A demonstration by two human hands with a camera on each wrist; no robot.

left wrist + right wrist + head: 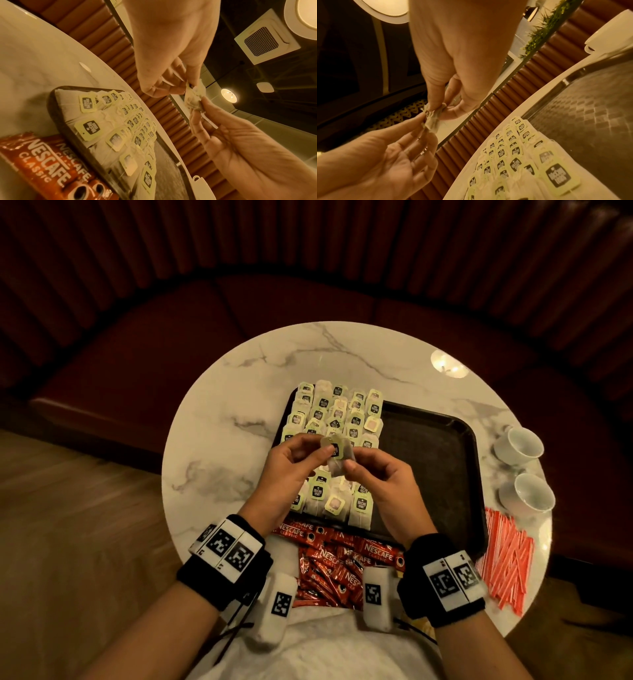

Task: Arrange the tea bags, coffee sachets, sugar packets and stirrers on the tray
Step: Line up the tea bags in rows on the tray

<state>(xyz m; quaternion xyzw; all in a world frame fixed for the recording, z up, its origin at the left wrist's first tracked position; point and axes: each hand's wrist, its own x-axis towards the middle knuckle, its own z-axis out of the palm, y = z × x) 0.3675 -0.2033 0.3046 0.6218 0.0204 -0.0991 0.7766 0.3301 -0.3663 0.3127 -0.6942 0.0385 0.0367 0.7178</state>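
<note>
Both hands share one grip: the left hand (291, 463) and right hand (380, 474) pinch a single tea bag (337, 455) between fingertips, raised above the tray (438, 460), probably straightening it to join the tea bag rows (337, 419) filling the tray's left half.

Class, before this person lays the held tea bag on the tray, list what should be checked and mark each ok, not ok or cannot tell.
1. Tea bag held by both hands: ok, left hand and right hand pinch it.
2. Bag flat, not crumpled: not ok, it looks bunched in the wrist views.
3. Its string untangled: cannot tell.
4. Free space on the tray: ok, its right half is bare.
5. Rows of tea bags tidy: ok, roughly in columns.
6. Coffee sachets and stirrers on tray: not ok, they lie on the table.
</note>
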